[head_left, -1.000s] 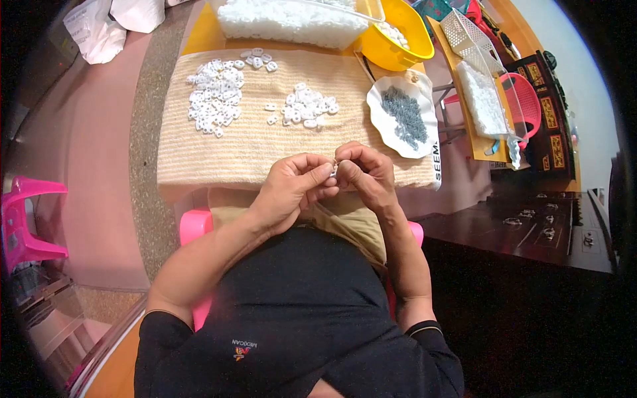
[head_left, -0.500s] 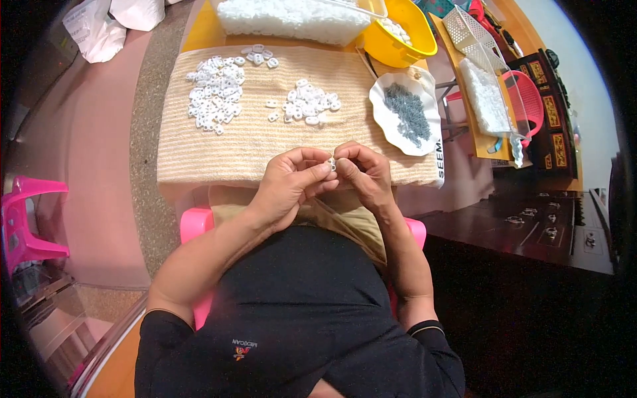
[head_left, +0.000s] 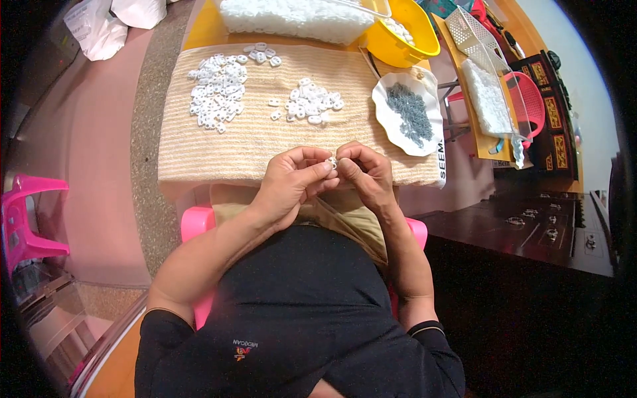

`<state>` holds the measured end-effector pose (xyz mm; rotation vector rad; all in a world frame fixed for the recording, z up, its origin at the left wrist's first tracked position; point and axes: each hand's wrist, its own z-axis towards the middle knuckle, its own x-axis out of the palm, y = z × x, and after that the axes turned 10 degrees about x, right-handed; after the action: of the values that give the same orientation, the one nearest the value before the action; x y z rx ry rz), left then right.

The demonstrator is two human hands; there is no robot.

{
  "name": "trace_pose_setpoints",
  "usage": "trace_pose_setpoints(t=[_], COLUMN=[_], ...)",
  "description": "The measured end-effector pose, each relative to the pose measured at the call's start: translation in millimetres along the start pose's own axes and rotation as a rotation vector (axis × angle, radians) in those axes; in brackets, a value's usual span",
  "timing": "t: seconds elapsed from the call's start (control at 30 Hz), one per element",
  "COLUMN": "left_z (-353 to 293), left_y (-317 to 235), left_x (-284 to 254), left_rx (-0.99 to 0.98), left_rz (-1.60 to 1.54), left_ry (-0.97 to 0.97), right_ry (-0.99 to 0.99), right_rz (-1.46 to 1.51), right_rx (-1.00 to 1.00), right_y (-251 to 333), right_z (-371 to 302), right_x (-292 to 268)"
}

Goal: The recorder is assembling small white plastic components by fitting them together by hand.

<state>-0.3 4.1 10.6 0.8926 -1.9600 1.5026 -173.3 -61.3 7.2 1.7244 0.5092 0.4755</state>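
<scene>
Just beyond the near edge of the towel-covered table, both my hands meet at a small white plastic piece with holes [head_left: 334, 163]. My left hand [head_left: 286, 182] pinches it between thumb and forefinger, the other fingers curled beneath. My right hand [head_left: 369, 176] is closed in a pinch at the piece's right side; whatever its fingertips hold is too small to make out. Ahead lies a loose pile of white two-holed pieces [head_left: 312, 103], with a larger pile [head_left: 217, 89] to its left. A scalloped white dish [head_left: 391, 134] on the right holds many small grey-blue parts.
At the table's back stand a clear bin of white pieces [head_left: 298, 23] and a yellow basin [head_left: 391, 58]. Rightward, a side table bears another clear container of white pieces [head_left: 488, 99]. A pink stool [head_left: 33, 219] stands on the left floor.
The view has shifted very slightly, so the table things sit a little further right. My hands keep almost the same pinch, with only a tiny movement of the fingertips at the piece.
</scene>
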Motion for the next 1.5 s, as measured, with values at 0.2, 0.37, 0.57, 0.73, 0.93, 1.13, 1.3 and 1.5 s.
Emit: trace_pose_setpoints(t=[0.2, 0.37, 0.57, 0.73, 0.93, 1.13, 1.3, 1.5], left_z=[0.7, 0.6, 0.6, 0.2, 0.0, -1.5, -1.4, -0.6], left_y=[1.5, 2.5, 3.7, 4.1, 6.0, 5.2, 4.3, 4.3], left_x=[-2.0, -1.2, -1.4, -2.0, -2.5, -0.4, 0.5, 1.0], left_rx=[-0.005, 0.006, 0.018, 0.016, 0.035, 0.064, 0.067, 0.074], left_rz=[0.014, 0.031, 0.047, 0.068, 0.108, 0.135, 0.128, 0.136], left_ry=[-0.008, -0.01, -0.02, -0.014, -0.029, -0.027, -0.034, -0.028], right_ry=[-0.005, -0.002, -0.001, -0.001, -0.001, 0.005, 0.003, -0.007], right_rz=[0.009, -0.065, -0.126, -0.213, -0.233, -0.263, -0.219, -0.238], right_rx=[0.009, -0.025, -0.035, -0.074, -0.05, -0.026, -0.014, 0.008], right_y=[-3.5, -1.7, -1.3, -2.2, -3.6, -2.1, -1.4, 0.1], right_z=[0.5, 0.9, 0.8, 1.5, 0.2, -0.3, 0.0, -1.1], right_x=[-0.6, -1.1, -1.9, -2.2, -1.7, -1.8, -1.5, -1.8])
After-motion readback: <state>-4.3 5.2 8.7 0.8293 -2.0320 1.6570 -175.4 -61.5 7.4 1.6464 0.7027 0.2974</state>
